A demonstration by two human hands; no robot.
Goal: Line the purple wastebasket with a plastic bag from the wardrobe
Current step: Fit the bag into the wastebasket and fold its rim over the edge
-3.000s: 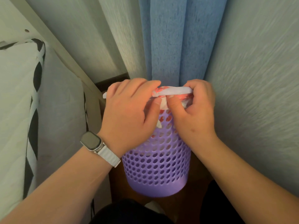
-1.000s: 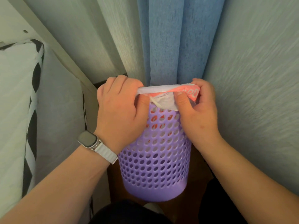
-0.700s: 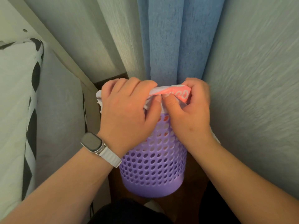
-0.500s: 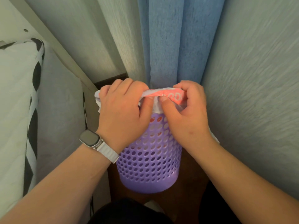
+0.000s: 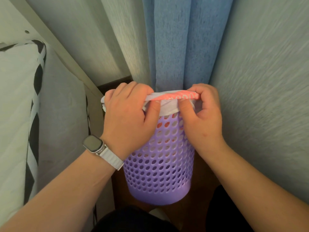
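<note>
Mid-step in cuffing the plastic bag (image 5: 168, 109) over the rim of the purple wastebasket (image 5: 158, 166), at centre frame on the dark floor (image 5: 201, 174), just below the blue curtain (image 5: 180, 47). Pinching the stretched, pink-printed bag edge at the top with both grips: left hand (image 5: 127, 118) curled round it at the rim's left, right hand (image 5: 204, 118) clamped on it with thumb and fingers at the right. Probably calls next for drawing the film down evenly round the far rim, hidden here, without tearing it or tipping the wastebasket.
</note>
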